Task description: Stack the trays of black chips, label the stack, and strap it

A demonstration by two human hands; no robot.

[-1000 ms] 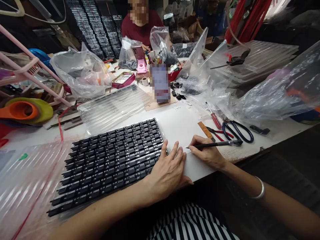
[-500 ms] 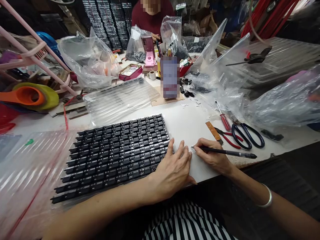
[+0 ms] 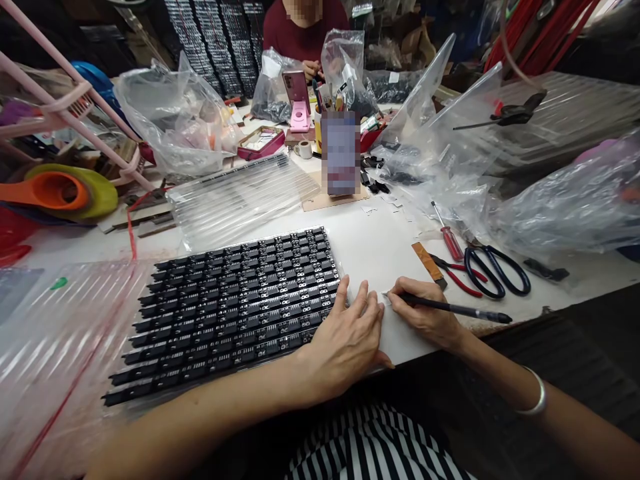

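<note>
My right hand (image 3: 425, 317) grips a black pen (image 3: 467, 311), its tip down at a small white slip (image 3: 386, 299) on the white table. Just left of the tip, my left hand (image 3: 345, 337) lies palm down with its fingers spread. Its fingertips reach the slip's edge, and whether they press on it I cannot make out. Beside my left hand, rows of black parts with metal pins (image 3: 235, 300) fill a clear plastic tray (image 3: 336, 250). My left forearm passes over the tray's near side.
Right of my hands lie scissors (image 3: 500, 270), red-handled pliers (image 3: 463, 280), a red screwdriver (image 3: 451, 243) and an orange-brown strip (image 3: 427, 263). An upright phone (image 3: 340, 153) stands ahead. A clear ribbed tray (image 3: 240, 200) and plastic bags (image 3: 175, 120) lie behind. A person (image 3: 305, 33) sits opposite.
The pen's rear end has dipped slightly while its tip stays at the slip. My left hand has not moved. The hand of the person opposite has risen a little.
</note>
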